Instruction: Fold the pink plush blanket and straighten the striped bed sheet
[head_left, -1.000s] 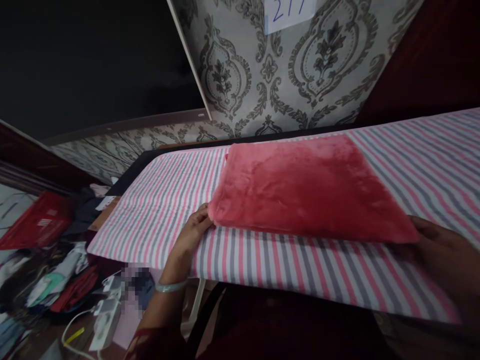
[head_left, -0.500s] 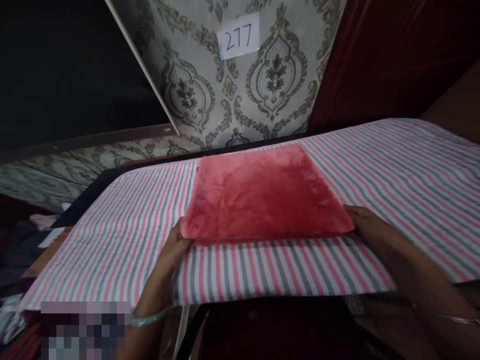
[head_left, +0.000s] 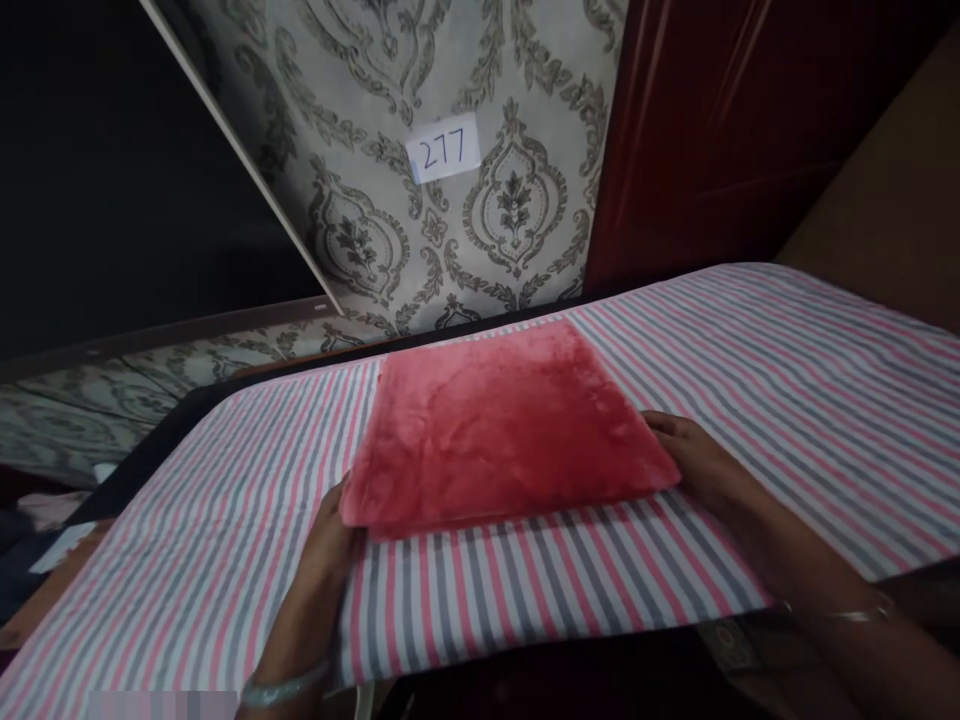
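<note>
A folded red plush cloth (head_left: 510,430) lies in a neat rectangle on a striped cloth (head_left: 435,600) of pink, grey and white. My left hand (head_left: 330,520) is at its near left corner, with the fingertips mostly hidden by the fabric. At the near right corner, my right hand (head_left: 682,450) grips the edge. Its fingers lie along the side of the folded cloth, partly tucked out of sight. Each wrist wears a bangle.
Behind the table stands a patterned wall with a paper marked 277 (head_left: 444,148). A large dark screen (head_left: 142,180) is at the left, a dark red panel (head_left: 697,140) at the right. Papers and fabric lie at the far left.
My view has shifted, so the wall, table and folded cloth sit lower and further left in the picture. Both hands stay at the cloth's near corners.
</note>
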